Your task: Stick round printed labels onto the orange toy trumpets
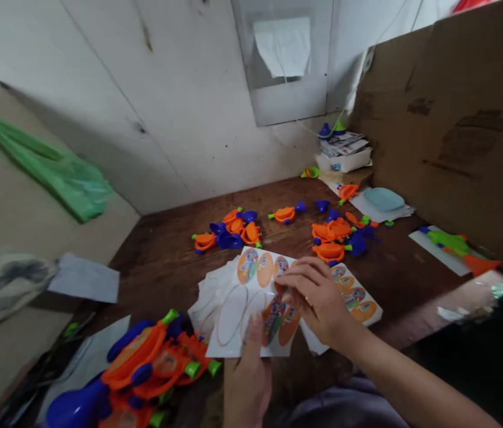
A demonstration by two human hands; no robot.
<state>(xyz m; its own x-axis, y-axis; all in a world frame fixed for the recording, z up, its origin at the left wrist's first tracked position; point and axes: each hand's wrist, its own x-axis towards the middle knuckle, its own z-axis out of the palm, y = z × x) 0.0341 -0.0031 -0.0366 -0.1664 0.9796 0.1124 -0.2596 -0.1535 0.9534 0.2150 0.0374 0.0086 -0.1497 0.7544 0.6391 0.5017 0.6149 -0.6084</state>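
Your left hand (250, 380) pinches the sticker sheet (251, 295) by its lower edge; can't tell what your right hand (322, 300) grips. Uneven pulling could crease it.

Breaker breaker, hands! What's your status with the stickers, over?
Left hand holding sticker sheet. Right hand fingers over its stickers. Oval outlines bare. Toy trumpets heaped left, off the sheet.

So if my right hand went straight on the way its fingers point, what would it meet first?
Most likely the sticker sheet in your left hand: the right hand looks to be over it or touching it, though this single view leaves the depth unclear.
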